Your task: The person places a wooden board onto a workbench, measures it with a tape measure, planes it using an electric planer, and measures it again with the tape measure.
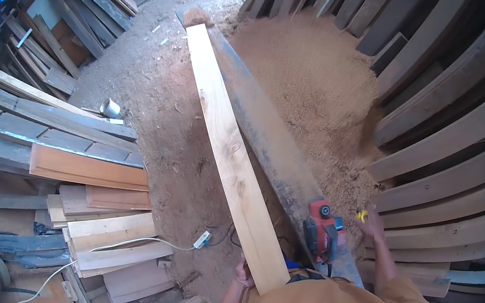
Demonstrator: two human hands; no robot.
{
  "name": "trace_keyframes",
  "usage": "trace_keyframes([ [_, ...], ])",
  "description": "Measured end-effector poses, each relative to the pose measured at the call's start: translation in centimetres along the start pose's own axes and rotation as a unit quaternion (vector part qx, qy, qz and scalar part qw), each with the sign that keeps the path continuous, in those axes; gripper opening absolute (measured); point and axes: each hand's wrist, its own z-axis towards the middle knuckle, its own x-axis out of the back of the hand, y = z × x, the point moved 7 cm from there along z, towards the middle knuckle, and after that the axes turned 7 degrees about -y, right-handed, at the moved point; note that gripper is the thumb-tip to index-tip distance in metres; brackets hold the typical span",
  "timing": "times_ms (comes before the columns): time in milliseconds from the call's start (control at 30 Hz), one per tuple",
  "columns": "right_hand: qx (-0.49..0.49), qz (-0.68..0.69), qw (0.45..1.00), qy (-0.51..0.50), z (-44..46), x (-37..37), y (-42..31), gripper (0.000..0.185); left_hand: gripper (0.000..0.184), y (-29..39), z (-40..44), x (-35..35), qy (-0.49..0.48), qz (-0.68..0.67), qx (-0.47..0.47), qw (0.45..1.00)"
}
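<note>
A long pale wooden board (pixel 231 147) stretches away from my body, its near end close to my waist. My left hand (pixel 244 272) grips the board's left edge near that end, with some fingers hidden. Out to the right, my right hand (pixel 372 224) is closed round a small yellow object (pixel 361 215) that looks like a tape measure. A red and black electric hand planer (pixel 324 231) rests on the near part of a dusty dark beam (pixel 270 129), between the board and my right hand.
Sawdust and shavings (pixel 312 75) are heaped right of the beam. Stacked planks (pixel 451 154) line the right side; more boards (pixel 112 230) lie at the left. A white cord with a socket block (pixel 203 240) crosses the floor. A metal pot (pixel 109 108) sits farther back.
</note>
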Motion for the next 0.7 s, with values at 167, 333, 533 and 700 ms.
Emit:
trace_keyframes([
  [167, -0.139, 0.019, 0.98, -0.14, -9.3, -9.7, 10.1, 0.074, 0.082, 1.2, -1.0, -3.7, -0.033, 0.007, -0.022, 0.999],
  [333, -0.14, 0.007, 0.969, -0.205, -14.4, -17.2, 13.6, 0.073, 0.074, 1.8, -2.9, -7.2, -0.008, 0.07, -0.08, 0.994],
  [533, -0.105, -0.022, 0.975, -0.194, -16.5, -21.4, 15.9, 0.096, 0.064, 3.5, -5.6, -15.2, -0.063, 0.136, -0.208, 0.967],
  [700, -0.092, 0.014, 0.901, -0.424, -15.3, -26.3, 19.7, 0.094, 0.057, 5.9, -8.3, -24.7, -0.391, 0.049, -0.27, 0.878],
])
